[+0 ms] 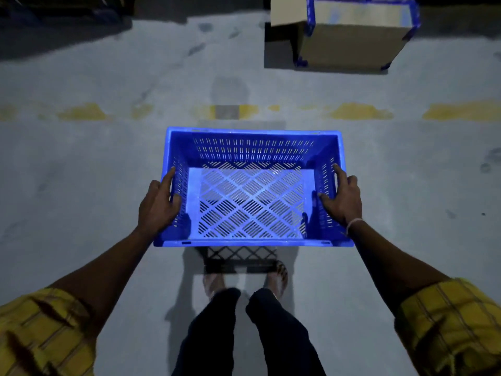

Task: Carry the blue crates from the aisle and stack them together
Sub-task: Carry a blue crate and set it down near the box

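Observation:
An empty blue slotted crate point(252, 147) hangs level above the grey floor in front of me, casting a lattice shadow near my feet. My left hand point(158, 203) grips its left wall, thumb hooked inside and forefinger laid along the rim. My right hand point(343, 198) grips the right wall the same way, thumb inside. Another blue crate point(363, 31), lined or filled with brown cardboard, stands on the floor at the far right.
A worn yellow line point(360, 112) crosses the concrete floor just beyond the held crate. A cardboard flap point(287, 10) leans beside the far crate. Dark shelving or pallets point(59, 12) fill the far left. My legs and sandals point(244, 308) are below the crate.

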Tool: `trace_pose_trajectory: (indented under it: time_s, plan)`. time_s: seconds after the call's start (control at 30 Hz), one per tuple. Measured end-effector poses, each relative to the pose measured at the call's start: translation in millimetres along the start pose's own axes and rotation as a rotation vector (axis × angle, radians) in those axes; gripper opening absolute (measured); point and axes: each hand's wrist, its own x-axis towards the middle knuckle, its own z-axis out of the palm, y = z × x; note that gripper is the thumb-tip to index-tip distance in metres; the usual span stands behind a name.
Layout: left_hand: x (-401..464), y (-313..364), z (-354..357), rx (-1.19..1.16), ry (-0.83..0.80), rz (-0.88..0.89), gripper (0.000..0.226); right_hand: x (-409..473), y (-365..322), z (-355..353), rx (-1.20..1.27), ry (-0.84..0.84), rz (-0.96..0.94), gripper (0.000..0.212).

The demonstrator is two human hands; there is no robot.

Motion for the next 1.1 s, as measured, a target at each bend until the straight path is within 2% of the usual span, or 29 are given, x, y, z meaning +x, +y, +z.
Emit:
trace_pose_trajectory:
  time_s: [0.27,0.5,0.73,1.1]
  plan:
    - [122,-78,187,-0.114,-0.097,-0.080,0.079,118,71,172,0.003,-0.046,-0.006,0.087]
    - [197,-131,291,-0.132,-0.154,-0.099,0.092,191,110,273,0.000,-0.073,-0.022,0.092]
    - [229,-154,340,-0.158,-0.181,-0.130,0.099,227,122,325,-0.026,-0.107,-0.002,0.096]
    - [237,-156,355,-0.205,-0.231,-0.133,0.100,239,135,355,-0.142,-0.137,0.020,0.105]
